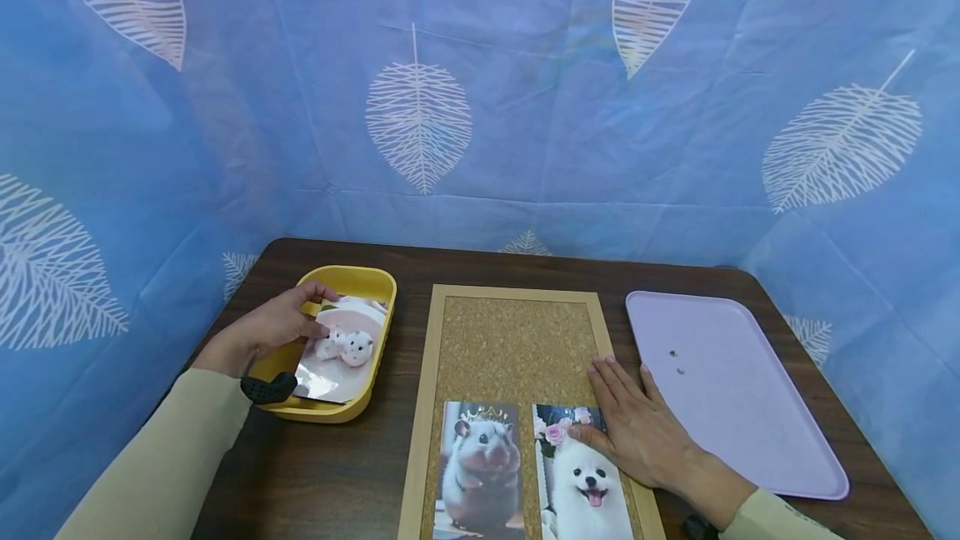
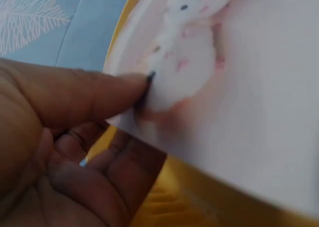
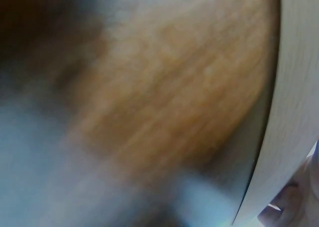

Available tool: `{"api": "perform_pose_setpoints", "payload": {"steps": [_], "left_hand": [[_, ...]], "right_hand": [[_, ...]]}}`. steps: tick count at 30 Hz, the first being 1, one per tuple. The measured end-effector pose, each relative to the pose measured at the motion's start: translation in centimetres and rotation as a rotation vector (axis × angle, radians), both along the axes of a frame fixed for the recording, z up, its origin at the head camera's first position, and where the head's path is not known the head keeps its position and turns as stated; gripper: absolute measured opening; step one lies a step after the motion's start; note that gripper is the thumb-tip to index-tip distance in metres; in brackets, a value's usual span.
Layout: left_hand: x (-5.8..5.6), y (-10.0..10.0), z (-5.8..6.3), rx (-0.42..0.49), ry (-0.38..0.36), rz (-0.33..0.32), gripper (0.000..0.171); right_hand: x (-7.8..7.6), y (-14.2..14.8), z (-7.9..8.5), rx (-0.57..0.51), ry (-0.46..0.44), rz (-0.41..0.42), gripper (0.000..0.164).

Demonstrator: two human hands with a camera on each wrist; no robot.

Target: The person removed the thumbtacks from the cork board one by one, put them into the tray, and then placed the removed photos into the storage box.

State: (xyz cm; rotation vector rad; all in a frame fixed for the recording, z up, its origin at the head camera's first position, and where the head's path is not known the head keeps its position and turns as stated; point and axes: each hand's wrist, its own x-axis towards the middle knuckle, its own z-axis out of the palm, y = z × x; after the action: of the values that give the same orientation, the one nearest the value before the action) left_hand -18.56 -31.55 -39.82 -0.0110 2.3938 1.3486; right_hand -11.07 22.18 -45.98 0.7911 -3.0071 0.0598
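Note:
Inside the yellow tray (image 1: 322,417), my left hand (image 1: 281,325) pinches the left edge of a glossy photo (image 1: 352,369) of two small white, dotted round figures. The left wrist view shows the thumb over the front of the photo (image 2: 259,97) and the other fingers beneath it. On the right, my right hand (image 1: 648,436) lies with straight fingers across the wooden frame of a cork board (image 1: 517,348), its thumb over a photo of a white dog (image 1: 588,486). A hamster photo (image 1: 480,473) is beside that one on the board. Cork (image 3: 184,77) appears blurred in the right wrist view.
A pale purple tray (image 1: 750,415) lies to the right of the board, with two tiny shiny pieces (image 1: 673,353) on it. Everything stands on a dark wooden table (image 1: 375,457). Blue cloth (image 1: 540,123) with white leaves hangs behind and at both sides.

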Motion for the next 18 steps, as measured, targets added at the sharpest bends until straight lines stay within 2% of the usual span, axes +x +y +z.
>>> {"api": "perform_pose_setpoints", "payload": {"steps": [5, 18], "left_hand": [[0.02, 0.14, 0.21, -0.085, -0.005, 0.003, 0.054], [0.06, 0.49, 0.32, -0.142, -0.009, -0.012, 0.052]], "right_hand": [[-0.02, 0.04, -0.05, 0.002, 0.001, -0.001, 0.094], [0.02, 0.05, 0.00, 0.001, 0.008, 0.004, 0.093]]}}
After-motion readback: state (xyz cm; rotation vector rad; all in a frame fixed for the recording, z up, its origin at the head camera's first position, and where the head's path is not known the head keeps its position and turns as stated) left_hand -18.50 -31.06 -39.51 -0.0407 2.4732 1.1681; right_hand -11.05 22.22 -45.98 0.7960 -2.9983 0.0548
